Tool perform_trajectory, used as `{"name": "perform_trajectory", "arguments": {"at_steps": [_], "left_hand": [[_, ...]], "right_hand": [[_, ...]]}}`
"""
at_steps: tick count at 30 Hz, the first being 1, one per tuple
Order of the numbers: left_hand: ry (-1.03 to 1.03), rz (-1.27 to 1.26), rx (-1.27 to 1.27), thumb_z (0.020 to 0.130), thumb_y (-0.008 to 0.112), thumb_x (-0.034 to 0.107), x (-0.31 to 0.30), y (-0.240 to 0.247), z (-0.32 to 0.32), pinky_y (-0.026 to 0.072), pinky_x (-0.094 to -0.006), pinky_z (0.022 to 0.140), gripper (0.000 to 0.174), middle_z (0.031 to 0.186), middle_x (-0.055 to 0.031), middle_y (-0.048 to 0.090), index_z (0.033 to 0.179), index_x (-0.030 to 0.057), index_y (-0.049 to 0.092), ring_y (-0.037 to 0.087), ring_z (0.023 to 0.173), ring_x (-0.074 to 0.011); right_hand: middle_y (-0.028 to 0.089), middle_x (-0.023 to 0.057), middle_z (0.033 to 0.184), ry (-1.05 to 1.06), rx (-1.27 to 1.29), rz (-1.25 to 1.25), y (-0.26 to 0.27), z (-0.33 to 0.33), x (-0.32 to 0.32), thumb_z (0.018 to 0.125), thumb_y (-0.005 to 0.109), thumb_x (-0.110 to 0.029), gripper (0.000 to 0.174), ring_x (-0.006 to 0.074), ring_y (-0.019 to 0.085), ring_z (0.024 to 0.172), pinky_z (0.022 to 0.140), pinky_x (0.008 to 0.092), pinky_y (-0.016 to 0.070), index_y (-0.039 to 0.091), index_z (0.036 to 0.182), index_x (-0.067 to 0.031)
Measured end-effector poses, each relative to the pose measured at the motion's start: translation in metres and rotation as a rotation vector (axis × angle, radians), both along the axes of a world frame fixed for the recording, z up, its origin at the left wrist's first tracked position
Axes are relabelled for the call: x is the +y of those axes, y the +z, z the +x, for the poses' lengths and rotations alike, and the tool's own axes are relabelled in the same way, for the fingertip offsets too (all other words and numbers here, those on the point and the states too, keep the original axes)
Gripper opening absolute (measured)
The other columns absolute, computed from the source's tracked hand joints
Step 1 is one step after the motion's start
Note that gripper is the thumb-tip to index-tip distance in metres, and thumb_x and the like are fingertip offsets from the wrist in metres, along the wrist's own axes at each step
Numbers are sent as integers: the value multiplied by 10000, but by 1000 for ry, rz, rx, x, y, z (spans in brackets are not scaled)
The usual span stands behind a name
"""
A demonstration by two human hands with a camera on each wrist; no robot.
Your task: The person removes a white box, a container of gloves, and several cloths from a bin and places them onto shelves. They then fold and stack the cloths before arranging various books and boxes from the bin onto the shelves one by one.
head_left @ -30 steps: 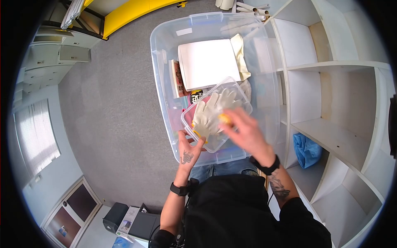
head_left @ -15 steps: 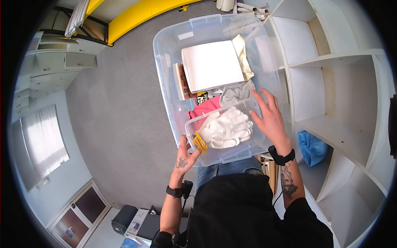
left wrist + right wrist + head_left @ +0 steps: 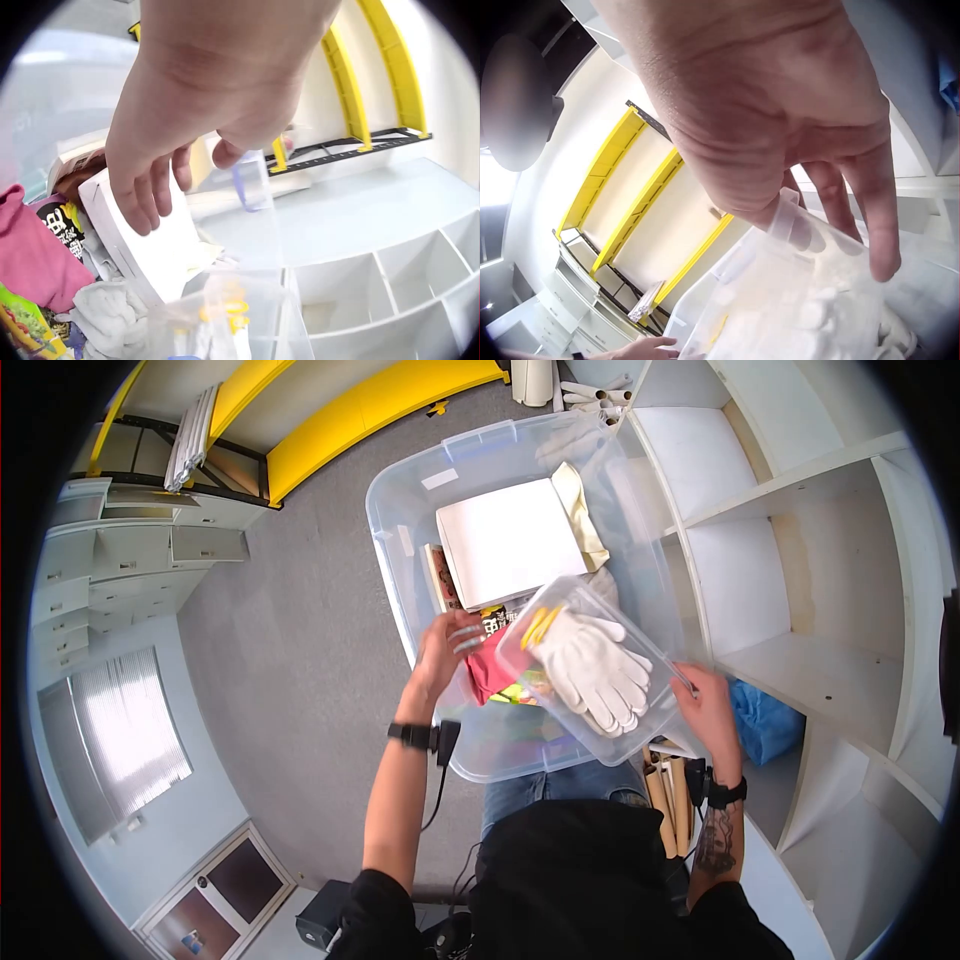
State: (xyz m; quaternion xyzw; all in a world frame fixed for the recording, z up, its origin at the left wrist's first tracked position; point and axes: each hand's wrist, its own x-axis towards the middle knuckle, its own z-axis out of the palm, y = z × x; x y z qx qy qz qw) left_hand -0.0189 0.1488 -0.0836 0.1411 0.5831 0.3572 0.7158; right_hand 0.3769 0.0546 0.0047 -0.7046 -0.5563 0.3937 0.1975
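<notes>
My right hand [image 3: 708, 710] grips the end rim of a small clear plastic box [image 3: 655, 645], which is tilted over the right front of a large clear storage bin. A pair of white knitted gloves [image 3: 590, 665] with yellow cuffs lies in the small box. In the right wrist view, the thumb and fingers sit on either side of the box wall [image 3: 780, 225]. Over the bin's left side, my left hand [image 3: 442, 652] holds nothing and its fingers are loosely bent. Close by it are a pink cloth [image 3: 487, 672] and a black packet [image 3: 494, 622] with white lettering.
The large bin [image 3: 395, 575] also holds a white box [image 3: 510, 540], a book [image 3: 440, 575], a cream cloth [image 3: 580, 510] and a grey cloth [image 3: 109, 311]. White shelving [image 3: 740, 580] with a blue bag [image 3: 768, 722] stands along the right. Cardboard tubes [image 3: 670, 800] are near my legs.
The small box with the gloves has swung right and turned. My left hand has let go of it and moved up over the bin's left side; my right hand now holds its right end.
</notes>
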Motion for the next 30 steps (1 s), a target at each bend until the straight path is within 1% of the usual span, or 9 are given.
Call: {"name": "perform_trajectory", "arguments": {"at_steps": [4, 6, 9, 12, 15, 19, 23, 27, 30], "left_hand": [[16, -167, 223, 966, 549, 269, 32, -115, -23, 459, -438, 955, 326, 1081, -103, 631, 1206, 48, 542, 639, 1014, -243], [-78, -217, 345, 960, 556, 286, 42, -152, -29, 389, -467, 1035, 356, 1181, -129, 643, 1204, 27, 556, 658, 1061, -259], [-81, -252, 287, 962, 573, 262, 50, -180, -27, 340, -491, 1067, 387, 1114, -126, 654, 1254, 11, 532, 675, 1013, -264], [-61, -241, 202, 961, 619, 303, 53, -197, -26, 512, -444, 898, 464, 1145, -172, 646, 1288, -9, 514, 643, 1068, -316], [-36, -130, 167, 945, 648, 303, 56, -233, -35, 562, -432, 825, 485, 1147, -173, 632, 1297, 1, 506, 630, 1071, -335], [109, -203, 104, 917, 673, 327, 76, -150, 2, 562, -489, 900, 527, 1290, -180, 543, 1313, 33, 487, 583, 1141, -339], [-54, -63, 63, 890, 683, 357, 71, -85, 23, 557, -522, 931, 585, 1290, -181, 520, 1316, 23, 459, 552, 1188, -340], [-40, 80, 312, 915, 640, 312, 34, -21, 27, 538, -480, 924, 550, 1271, -191, 513, 1308, -13, 433, 556, 1161, -321], [-284, 484, 788, 931, 631, 264, -13, 24, 2, 476, -406, 947, 524, 1221, -181, 509, 1294, -40, 408, 532, 1109, -267]], "right_hand": [[608, 170, 688, -46, -182, -148, 4, 13, -19, 900, 635, -90, 124, 291, 563, 561, 579, 338, 466, 633, 892, 34], [567, 126, 604, -163, -63, -121, 8, 11, -33, 919, 629, -110, 170, 196, 504, 510, 534, 323, 423, 604, 840, 38], [576, 83, 600, -333, 96, -159, 15, 11, -57, 937, 629, -124, 181, 88, 497, 535, 516, 291, 404, 642, 872, 45], [593, 16, 638, -369, 80, -133, 17, 13, -78, 940, 651, -104, 175, 35, 509, 589, 542, 232, 410, 716, 1014, 40], [613, -5, 709, -468, 184, -135, 7, 15, -98, 937, 666, -89, 213, 49, 512, 626, 579, 225, 443, 720, 1091, 47], [643, 30, 781, -523, 248, -162, 14, 2, -96, 948, 645, -92, 227, 58, 550, 692, 622, 242, 508, 701, 1107, 61], [657, 56, 834, -565, 348, -183, 14, -6, -94, 972, 600, -100, 247, 83, 575, 708, 599, 263, 542, 679, 1135, 66], [672, 74, 847, -506, 336, -165, 22, -12, -91, 991, 554, -109, 227, 103, 597, 703, 555, 266, 538, 651, 1109, 60], [685, 98, 920, -499, 413, -141, 17, -13, -98, 1000, 532, -103, 207, 111, 595, 698, 555, 275, 542, 622, 1115, 44]]}}
